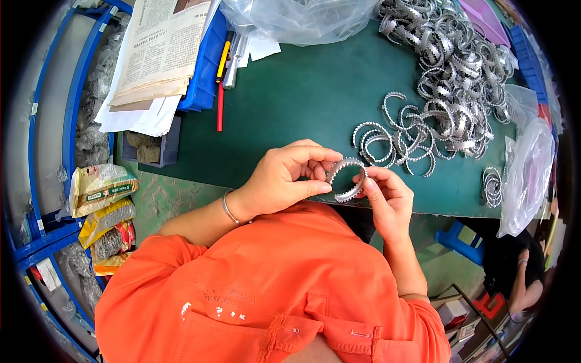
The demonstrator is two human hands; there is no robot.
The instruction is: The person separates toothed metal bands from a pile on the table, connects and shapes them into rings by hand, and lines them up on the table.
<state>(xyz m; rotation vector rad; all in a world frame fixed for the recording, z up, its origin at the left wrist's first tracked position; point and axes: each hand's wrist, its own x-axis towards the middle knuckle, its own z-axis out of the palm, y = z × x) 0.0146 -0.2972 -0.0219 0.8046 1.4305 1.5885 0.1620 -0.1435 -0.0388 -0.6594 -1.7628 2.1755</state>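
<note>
Green-topped work table [284,109] in a workshop, green floor visible around it. Far left: blue-framed rack [71,121], printed sacks [106,187] beside it. Then grey bin [170,145] with brownish lumps inside; newspaper [160,54] on papers, by blue tray [203,91]. Yellow-and-black marker [223,60] and red pen [219,109] just right of the tray. Clear plastic [296,21] at the far edge.

Left hand [278,175], metal bracelet [228,209] on wrist: thumb and fingers pinch the left side of toothed metal ring [346,197]. Ring is held up at the near table edge, in front of the orange shirt [272,260]. Right hand [390,202] grips its right side, thumb on the band. Hands brought close, joined only through the ring; both equally near it. Ring is roundish, so no clear long axis; its opening seems to face the left fingers, which partly hide it.

Loose rings [376,126] lie ahead and to the right, right hand nearer them; they run into ring heap [460,78] farther off. Small ring stack [491,187] well right of the hands, beside plastic bag [532,175]. Lower right: blue stool [460,242], another person [511,260] in dark clothing.
</note>
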